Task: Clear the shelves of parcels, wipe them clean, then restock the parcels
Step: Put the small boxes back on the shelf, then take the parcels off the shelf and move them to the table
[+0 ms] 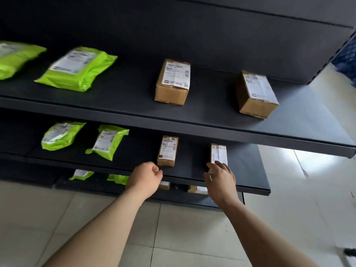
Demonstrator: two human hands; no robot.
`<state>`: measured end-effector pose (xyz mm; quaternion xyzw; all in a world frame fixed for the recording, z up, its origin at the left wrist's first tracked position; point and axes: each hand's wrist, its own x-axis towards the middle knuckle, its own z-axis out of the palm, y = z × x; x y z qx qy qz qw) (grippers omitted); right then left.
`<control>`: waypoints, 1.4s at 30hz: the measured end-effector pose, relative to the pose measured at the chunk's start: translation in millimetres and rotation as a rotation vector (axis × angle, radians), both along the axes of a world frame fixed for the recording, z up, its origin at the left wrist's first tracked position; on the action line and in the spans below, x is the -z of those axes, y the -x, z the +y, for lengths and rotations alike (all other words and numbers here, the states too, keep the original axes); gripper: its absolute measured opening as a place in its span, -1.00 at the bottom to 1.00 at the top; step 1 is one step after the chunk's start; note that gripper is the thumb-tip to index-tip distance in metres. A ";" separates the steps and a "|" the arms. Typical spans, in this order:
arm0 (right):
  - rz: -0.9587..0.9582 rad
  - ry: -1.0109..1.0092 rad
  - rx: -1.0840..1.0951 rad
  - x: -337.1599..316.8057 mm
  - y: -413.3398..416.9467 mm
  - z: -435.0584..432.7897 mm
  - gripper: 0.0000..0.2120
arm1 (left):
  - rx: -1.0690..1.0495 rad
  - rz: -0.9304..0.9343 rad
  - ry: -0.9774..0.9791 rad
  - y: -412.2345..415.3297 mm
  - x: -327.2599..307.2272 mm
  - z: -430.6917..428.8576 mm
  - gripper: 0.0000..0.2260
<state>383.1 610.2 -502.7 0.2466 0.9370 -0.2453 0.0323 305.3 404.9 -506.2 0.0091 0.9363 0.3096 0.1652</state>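
A dark metal rack carries parcels on three levels. The top shelf holds two green bags and two cardboard boxes. On the middle shelf lie two green bags, a small box and a second small box. My left hand is at the shelf's front edge, just left of the first small box, fingers curled and holding nothing. My right hand reaches over the near end of the second small box with fingers spread, covering that end.
A lowest shelf shows more green bags and boxes, partly hidden behind my hands. Pale floor tiles spread below and to the right. A blue crate-like object stands beyond the rack's right end.
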 end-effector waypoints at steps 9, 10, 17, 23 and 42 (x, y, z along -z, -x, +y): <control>0.077 0.216 -0.137 -67.6 -14.0 -92.3 -0.71 | -0.217 -0.003 -0.084 -49.7 -54.9 -93.0 -0.88; 0.086 0.234 -0.158 -74.0 -13.0 -107.5 -0.71 | -0.252 -0.008 -0.097 -54.4 -59.5 -109.1 -0.88; 0.094 0.248 -0.278 -102.6 -2.4 -194.5 -0.72 | -0.385 -0.008 -0.105 -69.5 -81.6 -207.1 -0.87; 0.094 0.271 -0.300 -121.3 19.6 -283.5 -0.74 | -0.463 0.003 -0.122 -62.6 -97.7 -308.6 -0.85; 0.026 0.241 -0.157 -51.7 67.4 -457.9 -0.74 | -0.391 -0.082 -0.113 8.1 -43.4 -483.8 -0.77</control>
